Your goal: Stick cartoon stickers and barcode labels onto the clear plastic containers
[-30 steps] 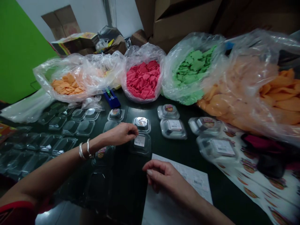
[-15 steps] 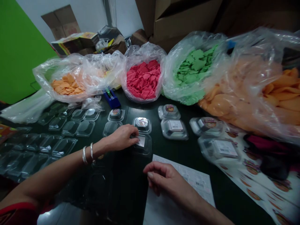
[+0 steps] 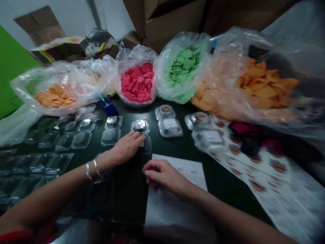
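My left hand [image 3: 129, 145], with two silver bangles on the wrist, lies with fingers stretched flat over the lower half of a clear plastic clamshell container [image 3: 147, 145]. Its fingertips press on a white label [image 3: 142, 143] there, partly covering it. The other half of that container [image 3: 140, 126] bears a round sticker dulled by glare. My right hand [image 3: 162, 174] is loosely closed, fingers curled in and nothing visible in them. It rests over a white sheet of barcode labels [image 3: 177, 210].
Behind stand plastic bags of red [image 3: 138, 83], green [image 3: 184, 67] and orange [image 3: 266, 84] flat pieces. A blue tape dispenser [image 3: 108, 105] is near them. Labelled containers [image 3: 170, 127] lie right; unlabelled ones [image 3: 59, 162] fill the left. Printed sticker sheets [image 3: 254, 169] cover the right side.
The view has swung to the right. My left hand's fingers have gone from curled at the label's edge to flat on top of it. My right hand keeps its curled pose over the sheet.
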A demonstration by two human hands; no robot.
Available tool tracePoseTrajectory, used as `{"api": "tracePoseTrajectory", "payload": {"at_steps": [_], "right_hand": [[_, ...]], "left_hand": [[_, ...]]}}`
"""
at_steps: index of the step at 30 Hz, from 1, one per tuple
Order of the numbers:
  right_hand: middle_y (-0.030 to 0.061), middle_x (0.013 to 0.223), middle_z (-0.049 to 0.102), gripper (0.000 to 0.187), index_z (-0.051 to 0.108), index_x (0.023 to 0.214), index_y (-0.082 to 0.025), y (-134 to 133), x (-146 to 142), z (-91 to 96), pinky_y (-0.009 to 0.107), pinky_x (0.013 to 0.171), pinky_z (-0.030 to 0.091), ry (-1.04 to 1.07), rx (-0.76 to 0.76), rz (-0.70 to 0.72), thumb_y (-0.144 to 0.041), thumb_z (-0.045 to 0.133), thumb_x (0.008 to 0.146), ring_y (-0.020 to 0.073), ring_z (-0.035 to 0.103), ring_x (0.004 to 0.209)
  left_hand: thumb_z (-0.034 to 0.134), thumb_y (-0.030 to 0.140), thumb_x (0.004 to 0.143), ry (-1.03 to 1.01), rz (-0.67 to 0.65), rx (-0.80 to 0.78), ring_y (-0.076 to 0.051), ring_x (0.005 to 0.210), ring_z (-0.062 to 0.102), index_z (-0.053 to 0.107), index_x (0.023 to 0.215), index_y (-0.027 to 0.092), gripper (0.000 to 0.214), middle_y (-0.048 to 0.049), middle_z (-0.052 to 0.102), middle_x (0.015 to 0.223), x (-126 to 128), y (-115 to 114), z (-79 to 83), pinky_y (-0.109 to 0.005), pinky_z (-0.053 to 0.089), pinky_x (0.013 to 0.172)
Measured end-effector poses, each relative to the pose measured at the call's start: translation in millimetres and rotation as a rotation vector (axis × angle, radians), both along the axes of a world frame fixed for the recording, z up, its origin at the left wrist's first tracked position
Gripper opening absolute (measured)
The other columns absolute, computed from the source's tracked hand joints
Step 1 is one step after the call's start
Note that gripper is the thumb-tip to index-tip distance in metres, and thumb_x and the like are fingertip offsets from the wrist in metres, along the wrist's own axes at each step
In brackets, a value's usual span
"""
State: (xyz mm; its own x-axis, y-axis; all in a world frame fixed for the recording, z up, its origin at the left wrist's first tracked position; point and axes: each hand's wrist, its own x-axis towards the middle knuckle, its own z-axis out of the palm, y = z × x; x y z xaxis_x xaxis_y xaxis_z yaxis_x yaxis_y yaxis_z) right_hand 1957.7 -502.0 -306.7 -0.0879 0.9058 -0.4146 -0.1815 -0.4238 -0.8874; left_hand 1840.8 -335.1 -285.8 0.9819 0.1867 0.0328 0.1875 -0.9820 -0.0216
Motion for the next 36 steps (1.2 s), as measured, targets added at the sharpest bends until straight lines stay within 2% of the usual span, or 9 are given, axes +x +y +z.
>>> {"api": "tracePoseTrajectory", "payload": {"at_steps": [3, 6, 8, 12, 15, 19, 23, 26, 36], "right_hand": [[-0.0019, 0.056, 0.060, 0.006, 0.061, 0.075, -0.014, -3, -1, -4.8, 0.021, 0.046, 0.037, 0.108, 0.057, -0.089, -0.016, 0.059, 0.070, 0.0083, 0.050, 0.045], [-0.0019, 0.060, 0.060, 0.011, 0.063, 0.077, -0.014, -2, 3, -12.3, 0.022, 0.051, 0.041, 0.355, 0.109, -0.265, -0.020, 0.065, 0.068, 0.0079, 0.051, 0.049], [-0.0020, 0.065, 0.060, 0.015, 0.063, 0.079, -0.014, -4, 9, -11.4, 0.023, 0.056, 0.044, 0.430, 0.125, -0.360, -0.026, 0.065, 0.070, 0.0075, 0.051, 0.053], [-0.0006, 0.072, 0.062, 0.019, 0.065, 0.084, -0.016, -53, 28, 8.3, 0.023, 0.062, 0.045, 0.407, 0.206, -0.525, -0.030, 0.068, 0.072, 0.0083, 0.054, 0.061], [-0.0019, 0.065, 0.060, 0.019, 0.067, 0.080, -0.018, -138, 36, 13.6, 0.021, 0.058, 0.042, 0.056, 0.248, -0.777, -0.037, 0.066, 0.077, 0.0091, 0.052, 0.059], [-0.0006, 0.055, 0.060, 0.025, 0.069, 0.069, -0.017, -221, 4, -15.5, 0.021, 0.052, 0.039, -0.297, -0.110, -0.826, -0.041, 0.069, 0.074, 0.0116, 0.052, 0.054], [0.0042, 0.079, 0.071, 0.032, 0.072, 0.089, -0.016, -205, -57, -50.7, 0.030, 0.073, 0.048, 0.045, -0.061, -0.872, -0.044, 0.070, 0.072, 0.0214, 0.063, 0.078], [0.0047, 0.085, 0.072, 0.039, 0.070, 0.104, -0.016, -179, -83, -55.4, 0.033, 0.076, 0.049, 0.206, -0.022, -0.971, -0.041, 0.070, 0.074, 0.0232, 0.064, 0.083], [0.0062, 0.085, 0.072, 0.038, 0.070, 0.106, -0.016, -177, -80, -51.9, 0.034, 0.079, 0.049, 0.311, -0.048, -0.889, -0.041, 0.068, 0.078, 0.0227, 0.063, 0.082]], "left_hand": [[0.036, 0.003, 0.083, -0.055, -0.008, -0.046, -0.022, 0.090, 0.053, 0.055, 0.110, 0.011, 0.034, -0.0115, 0.059, 0.097, 1, -24, 11.3, -0.039, 0.046, 0.083], [0.039, 0.009, 0.085, -0.199, 0.008, -0.334, -0.017, 0.078, 0.053, 0.055, 0.092, 0.015, 0.018, -0.0058, 0.058, 0.085, -10, -80, 15.3, -0.030, 0.047, 0.074], [0.040, 0.009, 0.084, -0.179, 0.020, -0.576, -0.013, 0.069, 0.052, 0.052, 0.089, 0.017, 0.015, -0.0016, 0.057, 0.079, -19, -123, 4.3, -0.023, 0.046, 0.065], [0.042, 0.009, 0.085, -0.124, -0.024, -0.475, -0.018, 0.077, 0.050, 0.053, 0.087, 0.016, 0.014, -0.0056, 0.058, 0.086, -30, -171, -33.1, -0.031, 0.046, 0.071], [0.041, 0.010, 0.088, -0.096, -0.053, -0.445, -0.020, 0.082, 0.050, 0.056, 0.089, 0.015, 0.015, -0.0073, 0.057, 0.089, -36, -173, -40.3, -0.035, 0.046, 0.074], [0.043, 0.013, 0.089, -0.021, -0.137, -0.511, -0.020, 0.082, 0.050, 0.057, 0.089, 0.015, 0.014, -0.0077, 0.056, 0.092, -46, -169, -27.3, -0.035, 0.047, 0.075], [0.045, 0.014, 0.089, 0.014, -0.123, -0.500, -0.020, 0.080, 0.051, 0.057, 0.088, 0.014, 0.013, -0.0076, 0.056, 0.088, -44, -176, -21.1, -0.034, 0.047, 0.071], [0.045, 0.014, 0.090, -0.028, -0.154, -0.556, -0.018, 0.077, 0.053, 0.058, 0.087, 0.015, 0.013, -0.0059, 0.057, 0.084, -35, -185, -24.2, -0.030, 0.047, 0.068], [0.058, 0.024, 0.087, 0.018, -0.115, -0.482, -0.016, 0.069, 0.055, 0.058, 0.079, 0.016, 0.012, -0.0026, 0.059, 0.074, -29, -180, -22.4, -0.027, 0.045, 0.063]]}}
